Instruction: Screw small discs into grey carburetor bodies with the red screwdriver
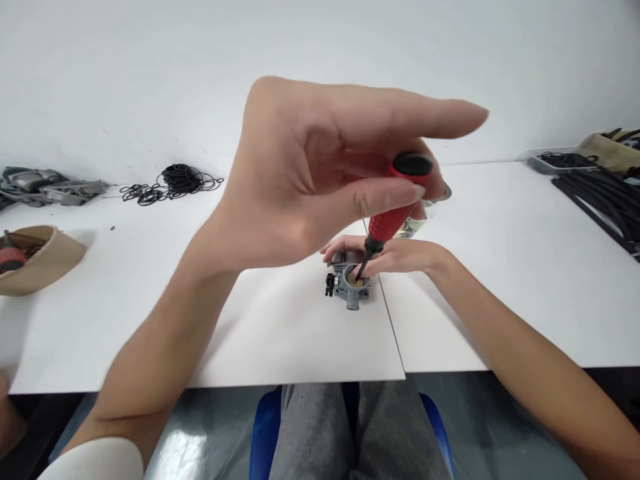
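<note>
My left hand (310,173) is raised close to the camera, thumb and fingers pinched round the red handle of a screwdriver (395,217) with a black cap; the index finger sticks out straight. The screwdriver's dark tip points down into a brass-coloured opening of a small grey metal part (350,288) that stands on the white table (280,333). My right hand (400,257) lies behind and beside that part, its fingers curled against it and holding it steady. Part of the right hand's fingers is hidden by the screwdriver and the left hand.
A heap of black rubber rings (173,183) and grey metal parts (45,187) lie far left. A beige bowl (40,260) with a red-handled tool stands at the left edge. Black hoses (600,193) and a tray (555,160) sit far right. A blue chair (263,427) is below.
</note>
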A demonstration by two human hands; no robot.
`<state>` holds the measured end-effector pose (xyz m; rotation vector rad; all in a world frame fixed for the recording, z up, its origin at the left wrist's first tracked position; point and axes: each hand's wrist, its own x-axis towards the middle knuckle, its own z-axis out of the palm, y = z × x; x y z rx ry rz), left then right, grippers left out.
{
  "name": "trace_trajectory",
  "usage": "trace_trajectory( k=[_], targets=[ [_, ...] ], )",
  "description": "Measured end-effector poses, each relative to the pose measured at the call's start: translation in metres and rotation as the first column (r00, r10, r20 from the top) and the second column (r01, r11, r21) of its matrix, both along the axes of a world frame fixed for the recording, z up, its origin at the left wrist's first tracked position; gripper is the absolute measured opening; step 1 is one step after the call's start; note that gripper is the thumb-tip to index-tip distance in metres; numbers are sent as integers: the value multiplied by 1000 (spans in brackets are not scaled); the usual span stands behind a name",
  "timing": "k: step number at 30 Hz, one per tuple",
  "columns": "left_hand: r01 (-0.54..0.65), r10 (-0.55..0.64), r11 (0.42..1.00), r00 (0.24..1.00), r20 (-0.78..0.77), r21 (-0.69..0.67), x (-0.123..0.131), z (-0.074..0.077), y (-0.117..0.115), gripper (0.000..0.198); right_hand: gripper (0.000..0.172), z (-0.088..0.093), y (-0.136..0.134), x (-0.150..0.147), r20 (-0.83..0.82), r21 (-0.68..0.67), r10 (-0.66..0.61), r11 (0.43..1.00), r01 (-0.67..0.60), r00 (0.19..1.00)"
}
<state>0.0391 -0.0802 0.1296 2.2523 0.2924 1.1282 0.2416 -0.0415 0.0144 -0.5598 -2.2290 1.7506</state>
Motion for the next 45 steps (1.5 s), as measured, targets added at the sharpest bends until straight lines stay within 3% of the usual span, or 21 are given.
trace_trajectory(
  k=[3, 7, 10, 13, 18, 22, 27, 31, 36, 41, 45],
  targets=[
    [61, -59, 998, 997, -57, 32, 1, 3, -5, 43, 54, 1, -2, -2, 30, -39, -36, 999, 37, 999],
    [-17, 23, 996, 998, -61, 92, 2, 6, -5, 31, 50, 0, -1, -2, 49, -35, -76, 996, 78, 996],
    [46, -42, 998, 994, -99, 32, 0, 8, -1, 44, 51, -1, 0, -1, 47, -60, -57, 996, 60, 997],
    [104, -96, 993, 987, -133, 57, -2, 9, 2, 48, 51, -1, 0, -2, 36, -96, -42, 994, 45, 998],
    [-74, 82, 985, 996, -40, 159, 3, 5, -2, 37, 50, -1, -1, -2, 28, -72, -69, 995, 71, 997],
    [48, -45, 997, 998, -53, 66, 4, 2, -8, 43, 50, -4, 1, -2, 28, -20, -47, 999, 48, 998],
    [-13, 20, 990, 999, -46, 139, 3, 4, -7, 43, 53, -4, 3, -1, 29, -19, -33, 999, 33, 999],
    [111, -100, 992, 983, -157, 66, 3, 4, -5, 41, 48, 0, 1, -1, 54, 19, -58, 998, 57, 997],
    [53, -47, 989, 998, -45, 139, 3, 3, -4, 46, 46, 2, -2, -2, 53, -28, -99, 995, 100, 994],
    [111, -97, 990, 985, -142, 92, 1, 6, -3, 43, 46, 0, -1, -3, 48, -47, -74, 996, 76, 996],
    [69, -65, 994, 996, -61, 79, 3, 5, -5, 37, 44, -1, -1, -2, 39, -53, -74, 996, 76, 997]
  ],
)
